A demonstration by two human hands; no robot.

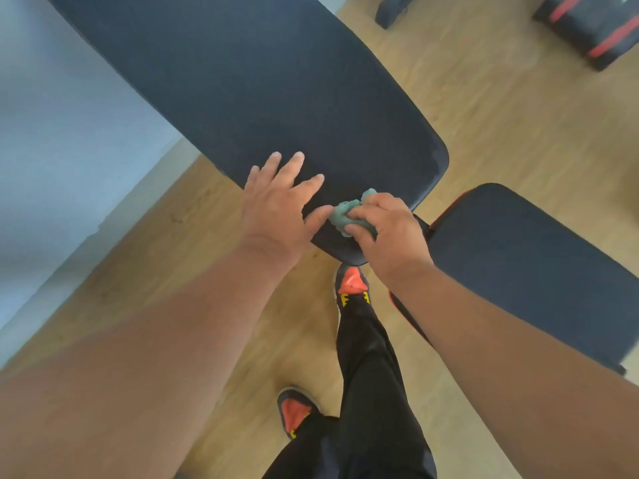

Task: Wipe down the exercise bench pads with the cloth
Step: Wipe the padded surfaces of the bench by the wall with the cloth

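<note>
The person stands over the bench, both bare arms reaching down to the near end of the long pad (262, 91), a dark padded surface that runs away toward the upper left. The cloth (345, 212), a small green wad, sits bunched on that pad close to its near corner. The right hand (387, 233) grips it, fingers curled over the top and the thumb tucked against its near side, so only the left part of the wad shows. The left hand (276, 205) lies flat on the same pad just left of the cloth, fingers straight and spread, holding nothing; its thumb reaches toward the wad and touches or nearly touches it, I cannot tell which.

A second, shorter pad (529, 257) with a red edge sits just to the right, apart from the long one by a narrow gap, behind the right wrist and forearm. Nothing lies on it.

Below the hands, on the wooden floor (501, 108), the person's two shoes (351, 281) show orange toes under black trousers (373, 392). Far off at the upper right, a black block with red stripes (594, 25) rests on the floor.
</note>
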